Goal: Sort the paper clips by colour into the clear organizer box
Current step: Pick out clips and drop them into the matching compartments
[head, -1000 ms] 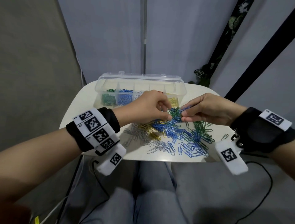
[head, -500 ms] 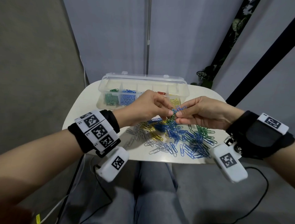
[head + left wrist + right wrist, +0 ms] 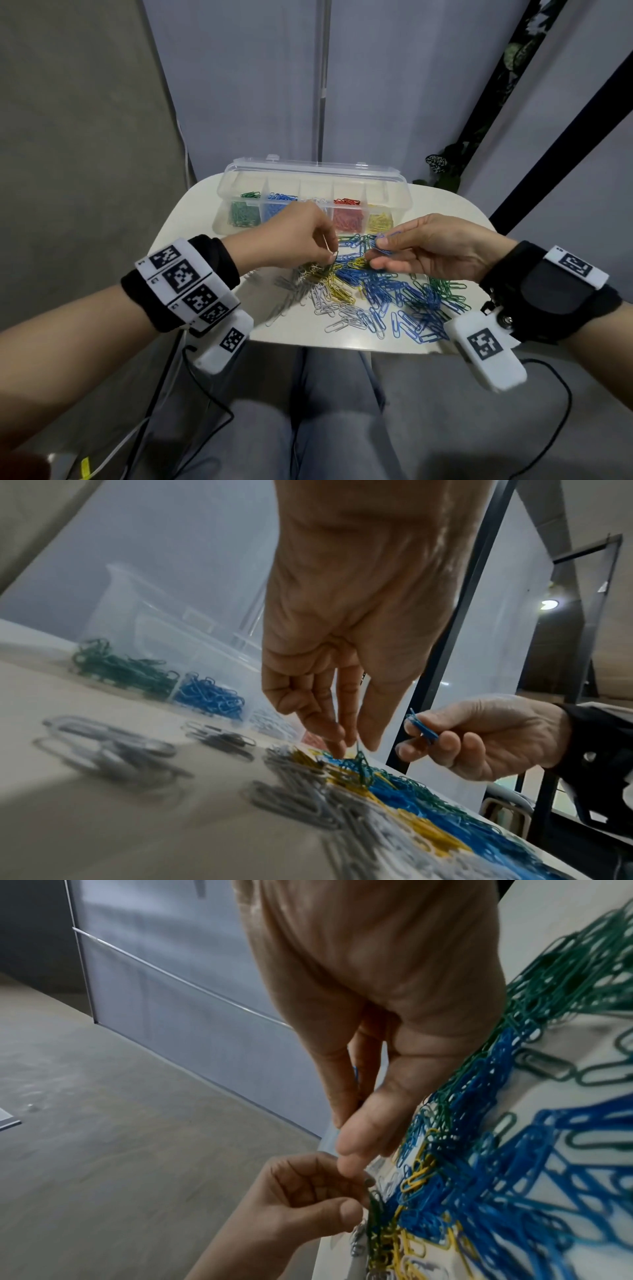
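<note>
Blue clips [image 3: 385, 244] are pinched in the right hand [image 3: 435, 250] while a green clip [image 3: 359, 761] is pinched from the pile [image 3: 376, 294] under the left hand [image 3: 291, 240], best lifted slowly so tangled neighbours are shed before the box [image 3: 315, 171] beyond both hands is reached.

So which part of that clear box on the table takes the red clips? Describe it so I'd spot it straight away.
Find the clear organizer box at the far edge of the white table, beyond the loose heap of clips. Its compartments run in a row; the red clips fill the fourth from the left, next to the yellow clips at the right end. No red shows in the heap.
</note>
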Tool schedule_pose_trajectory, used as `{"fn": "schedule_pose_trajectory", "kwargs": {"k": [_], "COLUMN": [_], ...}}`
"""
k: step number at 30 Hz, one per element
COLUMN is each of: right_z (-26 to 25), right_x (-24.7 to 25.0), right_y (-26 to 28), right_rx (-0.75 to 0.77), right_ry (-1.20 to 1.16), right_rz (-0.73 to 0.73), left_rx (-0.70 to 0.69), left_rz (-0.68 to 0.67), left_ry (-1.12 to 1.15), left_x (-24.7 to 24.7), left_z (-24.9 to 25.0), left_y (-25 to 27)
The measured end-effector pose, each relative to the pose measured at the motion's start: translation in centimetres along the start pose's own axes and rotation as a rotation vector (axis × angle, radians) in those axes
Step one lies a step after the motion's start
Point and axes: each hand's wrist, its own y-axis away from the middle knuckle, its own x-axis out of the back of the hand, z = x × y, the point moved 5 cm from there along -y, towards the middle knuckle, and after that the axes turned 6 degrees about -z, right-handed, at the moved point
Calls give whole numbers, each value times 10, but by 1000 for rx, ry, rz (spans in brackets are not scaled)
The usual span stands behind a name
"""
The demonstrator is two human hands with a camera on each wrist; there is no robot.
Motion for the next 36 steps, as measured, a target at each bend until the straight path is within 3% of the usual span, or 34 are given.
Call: {"fn": "schedule_pose_trajectory", "kwargs": {"k": [7,14,20,30,36], "right_z": [-22,-67,-97,-115,-125], "right_x": [-20,-59,-90,-113,-96], "right_y": [-7,-24,-57,-90,-57], "right_rx": [39,272,275,181,325], "right_ry": [100,488,708,879,873], "right_rz": [-11,41,117,239,249], "left_rx": [-16,36,71,58,45], "left_rz": [112,232,273,248,136], "left_ry": [14,81,101,117,14], "left_x": [17,41,53,53,44], "left_z": [-10,-38,-57,-67,-63], "left_y": [15,45,61,69,61]}}
